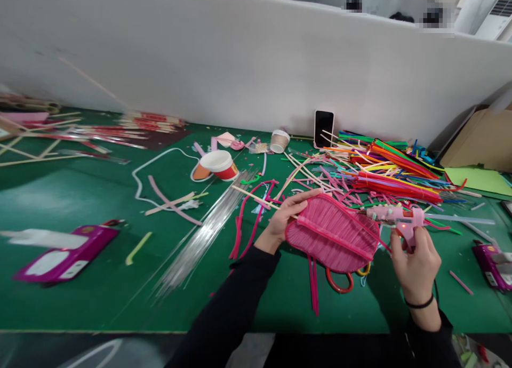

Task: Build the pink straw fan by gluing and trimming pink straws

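Currently, the two hands are apart, each gripping a separate item above the green tabletop [100,304]. The left hand [282,218] is clamped on the left edge of a pink, rounded panel of closely ribbed fuzzy strips [336,242], with the thumb on its upper face. This panel is located between the hands, near the front of the tabletop, and a long straight pink strip crosses its face at a slant. The right hand [418,258] is closed around the handle of a pink glue gun [404,221]; a translucent glue stick [460,218] extends from its rear. The nozzle points left at the panel's upper right edge; contact cannot be confirmed. A red loop-shaped handle [340,284] protrudes below the panel, beside two straight dark-pink strips [313,288]. Behind the glue gun lies a heap of multicoloured fuzzy stems [394,181]. Left of the left hand, a bundle of thin, shiny, straight rods [204,237] lies diagonally, its far end near a red-and-white paper cup [226,167], which is tilted.
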Available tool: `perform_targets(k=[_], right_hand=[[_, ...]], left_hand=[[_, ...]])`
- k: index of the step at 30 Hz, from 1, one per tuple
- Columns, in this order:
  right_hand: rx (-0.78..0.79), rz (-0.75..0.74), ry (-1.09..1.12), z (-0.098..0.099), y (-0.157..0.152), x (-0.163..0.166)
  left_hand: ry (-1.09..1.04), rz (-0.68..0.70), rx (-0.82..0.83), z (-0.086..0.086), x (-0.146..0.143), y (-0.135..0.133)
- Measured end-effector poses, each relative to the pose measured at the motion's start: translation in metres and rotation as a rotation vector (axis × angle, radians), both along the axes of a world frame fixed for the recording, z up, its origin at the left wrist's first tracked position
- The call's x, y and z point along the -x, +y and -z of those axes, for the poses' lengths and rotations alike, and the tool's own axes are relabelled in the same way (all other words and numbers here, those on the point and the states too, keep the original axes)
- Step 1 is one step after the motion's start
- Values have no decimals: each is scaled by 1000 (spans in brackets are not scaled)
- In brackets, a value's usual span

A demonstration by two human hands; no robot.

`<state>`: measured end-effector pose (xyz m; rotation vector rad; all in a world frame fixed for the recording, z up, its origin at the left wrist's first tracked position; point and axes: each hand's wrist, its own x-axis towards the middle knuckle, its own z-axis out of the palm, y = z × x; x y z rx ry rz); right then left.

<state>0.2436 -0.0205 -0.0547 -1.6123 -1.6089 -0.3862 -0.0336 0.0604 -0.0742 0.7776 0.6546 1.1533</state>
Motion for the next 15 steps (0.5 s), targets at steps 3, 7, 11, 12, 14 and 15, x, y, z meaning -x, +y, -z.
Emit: perform_targets(k=[3, 7, 11, 12, 14, 15], right_hand=[[-2, 8, -10, 0, 0, -1], [11, 21, -8, 1, -1, -3], [6, 11, -11, 2, -2, -5], [4, 8, -16, 2, -2, -5], [5, 13, -21, 2, -2, -6], [9, 17, -19, 2, -2, -6]], left_hand=[[2, -6, 5, 0, 0, 0], [26, -22, 5, 1, 0, 1], [25, -15, 1, 2, 0, 2], [23, -18, 3, 2, 0, 2], [22, -29, 9, 2, 0, 2], [24, -34, 11, 2, 0, 2]])
